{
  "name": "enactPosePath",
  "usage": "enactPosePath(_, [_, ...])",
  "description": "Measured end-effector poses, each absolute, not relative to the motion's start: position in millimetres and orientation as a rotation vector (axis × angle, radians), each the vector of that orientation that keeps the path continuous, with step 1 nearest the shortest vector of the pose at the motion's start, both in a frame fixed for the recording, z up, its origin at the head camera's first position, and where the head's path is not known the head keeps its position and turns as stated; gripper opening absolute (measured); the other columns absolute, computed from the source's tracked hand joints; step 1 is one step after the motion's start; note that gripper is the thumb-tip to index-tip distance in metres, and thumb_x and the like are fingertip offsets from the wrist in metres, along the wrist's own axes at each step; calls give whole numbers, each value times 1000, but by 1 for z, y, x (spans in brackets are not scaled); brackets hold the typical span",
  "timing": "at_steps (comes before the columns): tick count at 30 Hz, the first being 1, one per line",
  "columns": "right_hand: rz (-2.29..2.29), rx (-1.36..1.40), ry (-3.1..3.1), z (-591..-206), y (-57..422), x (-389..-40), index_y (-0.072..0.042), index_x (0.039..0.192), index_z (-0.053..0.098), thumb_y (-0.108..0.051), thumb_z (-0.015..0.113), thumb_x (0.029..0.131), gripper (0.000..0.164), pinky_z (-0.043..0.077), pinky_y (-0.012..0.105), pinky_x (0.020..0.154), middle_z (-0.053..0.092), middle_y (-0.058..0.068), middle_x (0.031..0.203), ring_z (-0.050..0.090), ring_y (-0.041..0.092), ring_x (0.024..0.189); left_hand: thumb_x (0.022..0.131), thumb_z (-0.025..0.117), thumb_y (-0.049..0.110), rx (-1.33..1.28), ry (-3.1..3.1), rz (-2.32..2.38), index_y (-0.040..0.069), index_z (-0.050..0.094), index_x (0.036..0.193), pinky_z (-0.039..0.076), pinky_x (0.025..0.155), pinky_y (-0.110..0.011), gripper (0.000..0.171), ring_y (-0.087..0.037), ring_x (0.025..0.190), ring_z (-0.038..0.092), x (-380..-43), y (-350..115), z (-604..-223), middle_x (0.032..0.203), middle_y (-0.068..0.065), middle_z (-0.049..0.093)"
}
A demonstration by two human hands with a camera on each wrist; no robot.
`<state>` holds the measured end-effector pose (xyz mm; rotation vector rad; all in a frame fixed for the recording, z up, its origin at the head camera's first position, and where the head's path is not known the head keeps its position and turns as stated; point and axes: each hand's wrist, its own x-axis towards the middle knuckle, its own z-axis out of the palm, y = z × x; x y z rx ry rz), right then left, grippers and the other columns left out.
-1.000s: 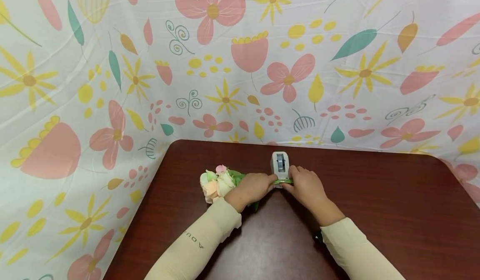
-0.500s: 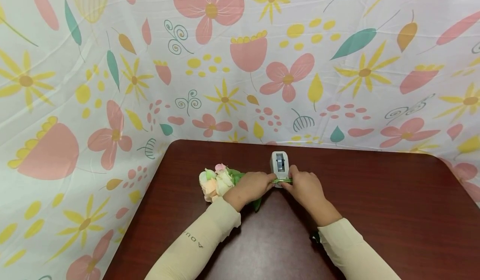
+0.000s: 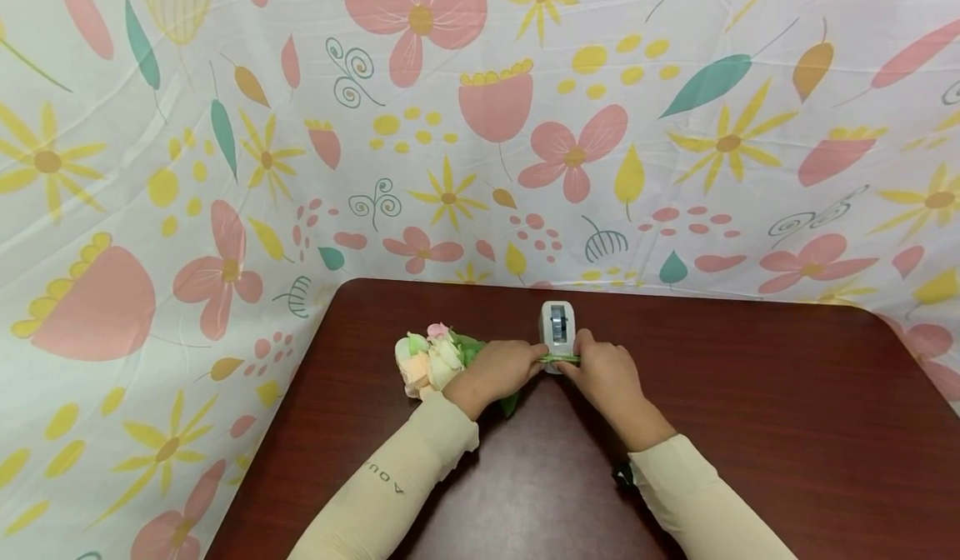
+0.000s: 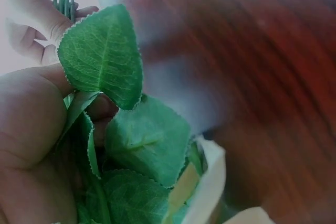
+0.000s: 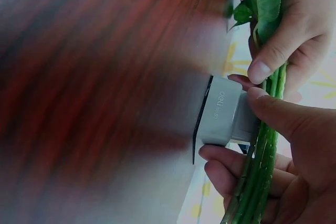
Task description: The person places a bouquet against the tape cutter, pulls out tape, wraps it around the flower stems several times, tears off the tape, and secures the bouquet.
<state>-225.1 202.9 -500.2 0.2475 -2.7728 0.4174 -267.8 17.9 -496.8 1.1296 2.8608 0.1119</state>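
My left hand (image 3: pixel 501 373) grips a bundle of artificial flowers by its green stems (image 5: pixel 256 174), just below the leaves (image 4: pixel 144 142). Cream, peach and pink flower heads (image 3: pixel 431 362) point to the left, past that wrist. My right hand (image 3: pixel 611 377) holds the stems' lower part, its thumb close beside the left thumb in the right wrist view. Behind the stems a light grey tape dispenser (image 3: pixel 557 325) stands on the table. Fingertips of my right hand reach its side (image 5: pixel 219 111). Whether tape lies on the stems I cannot tell.
The dark red-brown wooden table (image 3: pixel 750 393) spreads out around the hands. A white cloth (image 3: pixel 465 152) printed with flowers and leaves hangs behind it and along the left side. Something dark (image 3: pixel 622 475) shows at the right sleeve's cuff.
Both hands keep their hold on the stems. The right forearm has shifted slightly left, and the head view has drifted a little.
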Motion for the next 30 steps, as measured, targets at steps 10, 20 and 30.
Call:
enactPosePath(10, [413, 267, -2769, -503, 203, -224, -5, 85, 51, -33, 88, 77, 47, 42, 45, 54, 56, 6, 55, 57, 30, 50, 105, 55, 34, 1154, 2859, 101, 26, 64, 118, 55, 74, -32, 17, -14, 89, 69, -268, 17, -497, 95, 3, 71])
enactPosePath(20, [470, 295, -2781, -502, 203, -221, -6, 85, 52, -31, 87, 78, 44, 38, 40, 53, 51, 3, 51, 50, 25, 46, 103, 59, 32, 1077, 2827, 232, 26, 71, 115, 54, 79, -31, 18, -13, 98, 70, -268, 19, -493, 106, 5, 74])
enactPosePath(30, [454, 315, -2807, -500, 203, -220, -6, 87, 49, -31, 84, 83, 43, 35, 38, 55, 52, 4, 51, 51, 24, 45, 100, 63, 27, 974, 2863, 409, 27, 72, 106, 51, 69, -30, 11, -13, 84, 70, -266, 20, -494, 92, 8, 74])
